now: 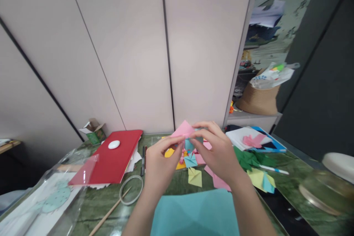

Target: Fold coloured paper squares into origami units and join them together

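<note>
Between my two hands is a folded piece of pink paper, raised above the table with a corner pointing up. My left hand pinches its lower left side between thumb and fingers. At its right side, the fingers of my right hand close on the edge. Below and behind the hands lie small folded papers, among them a blue one and a yellow one. A larger sheet of blue paper lies flat between my forearms.
Left are a red folder bearing a white oval object, a roll of tape, a wooden stick and a small green box. Right are green paper, a white pen and a lidded jar.
</note>
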Motion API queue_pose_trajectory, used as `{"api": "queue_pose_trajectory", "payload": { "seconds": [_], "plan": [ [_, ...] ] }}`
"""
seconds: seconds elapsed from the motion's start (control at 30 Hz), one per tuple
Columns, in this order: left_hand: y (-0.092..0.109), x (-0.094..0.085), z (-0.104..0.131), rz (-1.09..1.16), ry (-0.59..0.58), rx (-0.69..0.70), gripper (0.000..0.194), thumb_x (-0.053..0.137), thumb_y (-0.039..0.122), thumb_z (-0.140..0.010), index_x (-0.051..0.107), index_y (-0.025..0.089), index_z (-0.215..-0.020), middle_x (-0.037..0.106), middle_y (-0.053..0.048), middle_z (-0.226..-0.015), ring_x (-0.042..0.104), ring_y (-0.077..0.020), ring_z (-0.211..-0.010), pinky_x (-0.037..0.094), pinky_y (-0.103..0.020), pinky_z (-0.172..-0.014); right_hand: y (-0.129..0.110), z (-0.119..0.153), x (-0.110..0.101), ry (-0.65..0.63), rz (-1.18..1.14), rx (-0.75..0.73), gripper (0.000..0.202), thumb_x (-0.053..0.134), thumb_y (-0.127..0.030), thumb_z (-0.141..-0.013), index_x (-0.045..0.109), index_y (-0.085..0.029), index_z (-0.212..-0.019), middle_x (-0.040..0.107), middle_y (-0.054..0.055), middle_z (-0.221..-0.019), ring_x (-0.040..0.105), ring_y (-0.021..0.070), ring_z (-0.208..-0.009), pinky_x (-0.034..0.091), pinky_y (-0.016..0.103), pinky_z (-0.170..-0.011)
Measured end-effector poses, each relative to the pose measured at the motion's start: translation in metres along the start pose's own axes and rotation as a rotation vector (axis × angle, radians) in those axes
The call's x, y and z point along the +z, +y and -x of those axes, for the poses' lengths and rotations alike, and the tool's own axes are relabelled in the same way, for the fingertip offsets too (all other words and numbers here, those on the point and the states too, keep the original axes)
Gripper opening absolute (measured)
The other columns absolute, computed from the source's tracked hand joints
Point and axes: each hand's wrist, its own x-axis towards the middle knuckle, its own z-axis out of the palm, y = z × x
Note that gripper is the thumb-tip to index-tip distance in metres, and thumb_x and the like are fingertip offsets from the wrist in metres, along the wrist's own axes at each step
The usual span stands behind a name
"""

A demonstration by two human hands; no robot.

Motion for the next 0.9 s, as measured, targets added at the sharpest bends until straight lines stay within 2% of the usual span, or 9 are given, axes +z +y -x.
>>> {"api": "queue_pose_trajectory", "payload": {
  "seconds": [0.17,0.4,0.9],
  "plan": [
    [0.0018,0.0004,0.001,0.008,0.04,-0.047,0.02,0.066,0.021,-0.073,0.073,0.019,-0.091,0.073,-0.004,-0.077,0.065,-0.0151,-0.068,0.053,-0.024,-0.066,-0.001,0.0005,0.0003,-0.009,-0.018,0.025,0.012,0.054,-0.012,-0.084,0.061,-0.023,-0.084,0.06,0.005,-0.098,0.058,0.0185,-0.093,0.047,0.033,-0.082],
    [0.0035,-0.0003,0.0016,0.041,0.033,-0.052,0.017,0.067,0.019,-0.072,0.074,0.019,-0.087,0.074,-0.005,-0.083,0.067,-0.0172,-0.075,0.054,-0.024,-0.069,-0.0019,0.0001,-0.001,0.006,-0.034,0.024,0.013,0.055,-0.01,-0.083,0.059,-0.023,-0.083,0.059,0.004,-0.093,0.058,0.0175,-0.09,0.047,0.031,-0.079],
    [0.0075,0.0022,0.0012,0.15,0.035,-0.102,0.016,0.07,0.019,-0.069,0.075,0.019,-0.085,0.075,-0.005,-0.081,0.068,-0.0163,-0.07,0.056,-0.024,-0.068,-0.0034,-0.0006,0.001,0.042,-0.015,0.04,0.012,0.056,-0.011,-0.082,0.059,-0.023,-0.08,0.059,0.004,-0.091,0.058,0.0183,-0.088,0.047,0.032,-0.078]
  ]
}}
